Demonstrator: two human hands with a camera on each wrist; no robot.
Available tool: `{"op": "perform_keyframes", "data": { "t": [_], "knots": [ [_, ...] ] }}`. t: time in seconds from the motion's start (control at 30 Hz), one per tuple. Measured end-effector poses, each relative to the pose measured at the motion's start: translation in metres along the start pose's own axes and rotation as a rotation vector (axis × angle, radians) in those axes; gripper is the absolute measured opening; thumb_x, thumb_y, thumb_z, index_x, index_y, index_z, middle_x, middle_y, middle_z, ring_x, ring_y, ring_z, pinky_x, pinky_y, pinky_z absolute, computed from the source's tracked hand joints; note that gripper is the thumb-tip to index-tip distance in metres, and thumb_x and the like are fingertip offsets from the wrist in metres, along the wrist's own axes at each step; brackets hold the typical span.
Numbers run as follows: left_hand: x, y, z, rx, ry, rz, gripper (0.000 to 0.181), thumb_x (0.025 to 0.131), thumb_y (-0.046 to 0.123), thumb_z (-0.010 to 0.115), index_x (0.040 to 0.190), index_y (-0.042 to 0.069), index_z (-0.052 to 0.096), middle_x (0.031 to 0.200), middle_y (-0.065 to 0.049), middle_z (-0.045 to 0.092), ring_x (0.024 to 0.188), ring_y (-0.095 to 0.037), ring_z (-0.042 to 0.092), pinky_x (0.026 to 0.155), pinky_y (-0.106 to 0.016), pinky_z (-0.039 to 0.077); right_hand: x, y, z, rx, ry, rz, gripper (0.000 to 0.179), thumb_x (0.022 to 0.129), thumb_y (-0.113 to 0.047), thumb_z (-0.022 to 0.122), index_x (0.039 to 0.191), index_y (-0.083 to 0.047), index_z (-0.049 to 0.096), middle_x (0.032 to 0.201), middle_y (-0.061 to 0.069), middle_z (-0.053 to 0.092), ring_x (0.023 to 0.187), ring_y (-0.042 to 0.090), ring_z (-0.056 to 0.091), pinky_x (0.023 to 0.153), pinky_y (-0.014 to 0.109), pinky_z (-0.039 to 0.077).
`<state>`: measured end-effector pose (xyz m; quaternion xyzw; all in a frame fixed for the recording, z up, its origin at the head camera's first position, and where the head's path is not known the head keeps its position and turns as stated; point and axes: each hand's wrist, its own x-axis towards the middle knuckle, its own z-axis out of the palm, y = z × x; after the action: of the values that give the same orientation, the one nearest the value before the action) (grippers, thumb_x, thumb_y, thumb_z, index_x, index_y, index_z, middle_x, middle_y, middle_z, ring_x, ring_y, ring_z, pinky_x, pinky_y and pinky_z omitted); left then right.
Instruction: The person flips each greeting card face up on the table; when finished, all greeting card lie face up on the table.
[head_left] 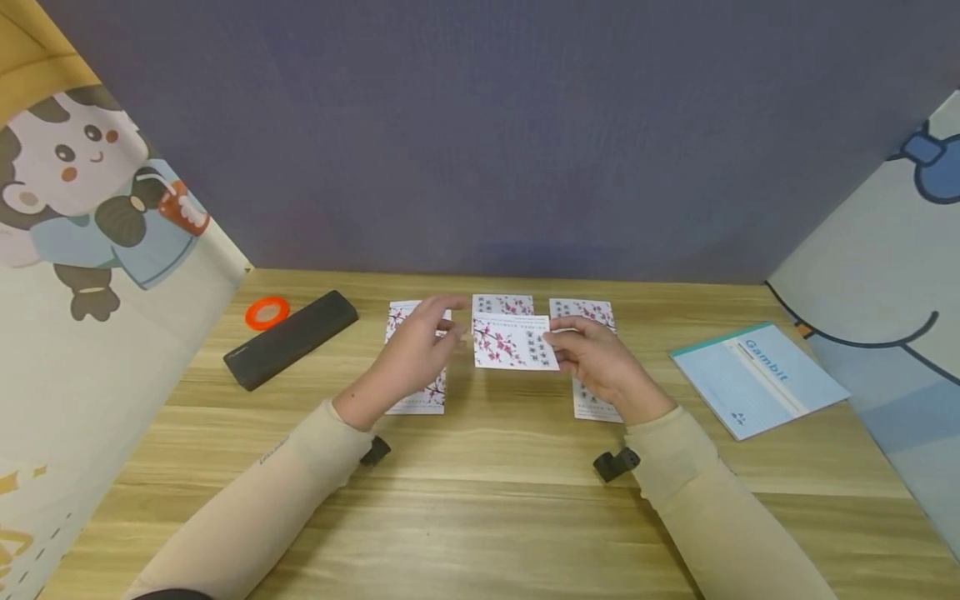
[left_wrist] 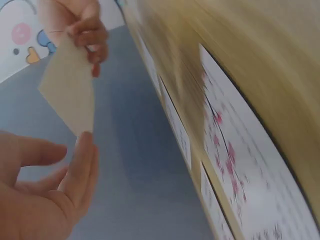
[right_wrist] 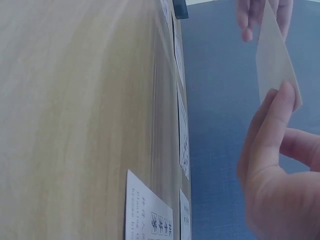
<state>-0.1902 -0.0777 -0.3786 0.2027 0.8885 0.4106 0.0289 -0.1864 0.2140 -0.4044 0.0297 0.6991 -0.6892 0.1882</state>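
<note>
A white card (head_left: 513,346) printed with pink blossom branches and dark characters is held up above the table. My right hand (head_left: 600,362) pinches it by its right edge, thumb in front. The left hand (head_left: 412,354) is at its opposite edge, thumb and fingers apart. In the left wrist view, a fingertip of that hand appears to touch the plain back of the card (left_wrist: 70,92). Similar cards lie on the table: one at back centre (head_left: 506,303), one at back right (head_left: 592,309), and another at front right (head_left: 596,406). Blossom-printed card (head_left: 423,404) shows beneath the left hand, partly hidden.
On the wooden table's left lie an orange ring (head_left: 267,313), perhaps a tape roll, and a long black case (head_left: 292,340). A light blue Gambit notebook (head_left: 757,379) lies at right. A grey-blue panel (head_left: 510,150) stands along the back, with cartoon-printed walls at both sides.
</note>
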Motion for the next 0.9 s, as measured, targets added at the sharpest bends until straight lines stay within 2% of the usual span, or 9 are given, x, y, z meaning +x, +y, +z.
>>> {"op": "perform_keyframes", "data": {
  "t": [0.07,0.13,0.23,0.3,0.43,0.53,0.73,0.8,0.9],
  "knots": [
    [0.001,0.001,0.000,-0.065,-0.045,-0.099,0.053,0.109,0.027,0.063,0.159,0.015,0.049,0.156,-0.009,0.057,0.111,-0.032,0.075,0.070,-0.035,0.065,0.000,0.000,0.000,0.002,0.002,0.003,0.031,0.111,-0.017,0.058,0.139,-0.005,0.051,0.097,-0.006,0.057,0.077,0.006,0.054,0.071,0.022,0.054],
    [0.002,0.001,0.000,-0.098,-0.092,-0.171,0.060,0.107,0.035,0.067,0.161,0.019,0.046,0.156,-0.005,0.059,0.103,-0.032,0.075,0.059,-0.035,0.059,0.000,0.001,0.002,-0.008,0.002,0.008,0.031,0.111,-0.017,0.057,0.140,-0.006,0.051,0.097,-0.005,0.057,0.077,0.007,0.054,0.071,0.023,0.054],
    [0.004,-0.001,0.002,-0.126,-0.146,-0.230,0.066,0.103,0.038,0.071,0.162,0.021,0.046,0.157,-0.003,0.059,0.101,-0.029,0.074,0.061,-0.033,0.057,-0.001,0.002,0.004,-0.027,0.002,0.019,0.033,0.112,-0.018,0.056,0.142,-0.006,0.050,0.097,-0.005,0.058,0.079,0.008,0.054,0.073,0.024,0.055],
    [0.005,-0.003,0.003,-0.119,-0.164,-0.235,0.069,0.101,0.036,0.073,0.162,0.020,0.045,0.158,-0.002,0.057,0.116,-0.022,0.071,0.071,-0.031,0.060,-0.001,0.003,0.006,-0.046,0.000,0.019,0.034,0.112,-0.018,0.056,0.143,-0.005,0.049,0.097,-0.005,0.058,0.080,0.009,0.055,0.074,0.024,0.056],
    [0.005,-0.005,0.006,-0.130,-0.183,-0.251,0.070,0.099,0.033,0.075,0.161,0.015,0.047,0.155,-0.006,0.058,0.127,-0.026,0.068,0.082,-0.034,0.062,-0.001,0.004,0.007,-0.101,-0.005,0.022,0.043,0.111,-0.016,0.056,0.149,0.002,0.046,0.104,-0.002,0.059,0.085,0.010,0.058,0.077,0.022,0.058],
    [0.005,-0.008,0.010,-0.135,-0.206,-0.261,0.071,0.099,0.031,0.076,0.161,0.011,0.046,0.152,-0.008,0.060,0.129,-0.028,0.067,0.088,-0.037,0.063,-0.002,0.005,0.007,-0.177,-0.027,0.041,0.051,0.110,-0.018,0.058,0.154,0.004,0.042,0.115,0.005,0.059,0.091,0.014,0.060,0.081,0.024,0.060],
    [0.004,-0.012,0.017,-0.111,-0.235,-0.252,0.072,0.097,0.026,0.079,0.159,0.007,0.047,0.149,-0.012,0.062,0.131,-0.031,0.068,0.102,-0.042,0.062,-0.001,0.008,0.005,-0.379,-0.047,0.060,0.057,0.107,-0.021,0.066,0.156,-0.002,0.043,0.133,0.020,0.063,0.096,0.021,0.068,0.086,0.035,0.065],
    [0.004,-0.013,0.019,-0.099,-0.242,-0.254,0.070,0.097,0.025,0.080,0.158,0.007,0.049,0.148,-0.012,0.062,0.131,-0.031,0.068,0.103,-0.043,0.062,0.000,0.009,0.006,-0.438,-0.055,0.053,0.059,0.107,-0.020,0.067,0.157,-0.003,0.042,0.133,0.022,0.066,0.093,0.022,0.072,0.085,0.038,0.067],
    [0.004,-0.014,0.021,-0.068,-0.257,-0.254,0.069,0.096,0.024,0.080,0.157,0.008,0.051,0.148,-0.011,0.063,0.128,-0.029,0.069,0.103,-0.042,0.062,0.001,0.009,0.006,-0.493,-0.079,0.047,0.061,0.106,-0.019,0.067,0.158,-0.002,0.040,0.124,0.022,0.070,0.085,0.022,0.075,0.082,0.039,0.068]
  ]
}}
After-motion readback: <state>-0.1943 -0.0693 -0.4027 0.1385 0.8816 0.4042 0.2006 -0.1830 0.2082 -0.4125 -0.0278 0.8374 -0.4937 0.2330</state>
